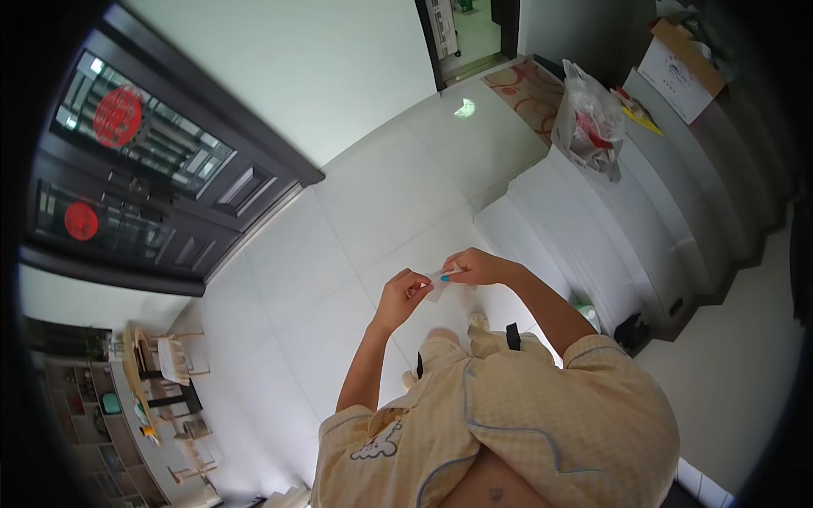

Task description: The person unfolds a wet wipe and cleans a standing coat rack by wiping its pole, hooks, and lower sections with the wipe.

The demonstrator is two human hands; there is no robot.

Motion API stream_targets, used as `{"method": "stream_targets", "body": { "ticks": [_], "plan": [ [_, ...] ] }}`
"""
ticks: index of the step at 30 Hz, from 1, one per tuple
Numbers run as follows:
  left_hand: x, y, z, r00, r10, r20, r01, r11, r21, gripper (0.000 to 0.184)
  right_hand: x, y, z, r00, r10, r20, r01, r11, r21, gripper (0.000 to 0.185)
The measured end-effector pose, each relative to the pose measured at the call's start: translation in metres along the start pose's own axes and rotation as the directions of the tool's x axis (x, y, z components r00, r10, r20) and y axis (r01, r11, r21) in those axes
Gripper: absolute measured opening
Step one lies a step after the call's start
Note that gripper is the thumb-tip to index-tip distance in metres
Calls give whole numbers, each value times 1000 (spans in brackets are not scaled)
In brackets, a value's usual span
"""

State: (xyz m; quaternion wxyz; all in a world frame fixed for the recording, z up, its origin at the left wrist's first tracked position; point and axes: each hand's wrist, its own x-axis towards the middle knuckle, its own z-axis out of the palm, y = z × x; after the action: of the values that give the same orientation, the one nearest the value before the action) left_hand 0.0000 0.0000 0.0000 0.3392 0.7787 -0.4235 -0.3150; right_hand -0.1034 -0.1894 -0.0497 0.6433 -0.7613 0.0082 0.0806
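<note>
In front of my body, both hands meet on a small, thin white piece (438, 290), paper or plastic, I cannot tell which. My left hand (401, 298) is closed, pinching its left side between thumb and fingers. From the right, my right hand (475, 267) pinches the upper right part. A small bright blue spot (445, 278) shows at the right fingertips; whether it is a nail or part of the held piece is unclear. Pale floor tiles (339, 254) lie below the hands.
White steps (584, 229) rise on the right, carrying a plastic bag (590, 127) and a cardboard box (677, 72). A patterned mat (525, 89) lies by the doorway. Dark double doors (161, 169) stand at left; a wooden table (140, 389) with chairs is at lower left.
</note>
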Motion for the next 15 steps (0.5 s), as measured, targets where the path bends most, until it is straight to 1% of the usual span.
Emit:
{"method": "stream_targets", "body": {
  "ticks": [2,3,4,5,6,7,8,9,11,12,13,15],
  "plan": [
    [-1,-9,8,980,117,-162,-115,993,24,9,-1,-3,0,999,48,-5,-49,998,-30,27],
    [94,-14,7,975,137,-174,-149,987,-59,9,35,6,-87,993,119,-7,-119,989,-88,27],
    [137,-22,-20,931,259,-256,-268,963,1,9,75,0,-121,996,59,-60,-65,993,-102,25],
    [156,-33,-23,900,322,-293,-333,943,13,10,88,6,-132,993,67,-96,-74,995,-65,22],
    [165,-47,-17,917,297,-266,-310,951,-11,10,93,18,-134,990,100,-95,-104,994,-33,22],
    [203,-54,-32,955,200,-220,-245,949,-199,11,118,14,-165,983,87,-159,-83,996,32,22],
    [230,-63,-35,988,94,-123,-135,909,-395,12,129,18,-185,969,107,-223,-82,990,119,22],
    [254,-65,-44,989,110,-94,-139,911,-388,12,142,21,-198,961,112,-253,-81,988,131,22],
    [312,-59,-68,994,84,72,-24,801,-599,13,170,20,-236,907,238,-349,-149,953,262,21],
    [336,-52,-78,994,92,50,-53,850,-524,14,182,23,-252,895,242,-374,-148,954,262,21],
    [369,-50,-92,990,126,62,-74,847,-527,14,196,25,-275,876,240,-419,-134,954,267,22],
    [418,-51,-112,986,71,154,-6,922,-388,15,212,32,-306,835,263,-483,-125,946,299,23]
  ]
}}
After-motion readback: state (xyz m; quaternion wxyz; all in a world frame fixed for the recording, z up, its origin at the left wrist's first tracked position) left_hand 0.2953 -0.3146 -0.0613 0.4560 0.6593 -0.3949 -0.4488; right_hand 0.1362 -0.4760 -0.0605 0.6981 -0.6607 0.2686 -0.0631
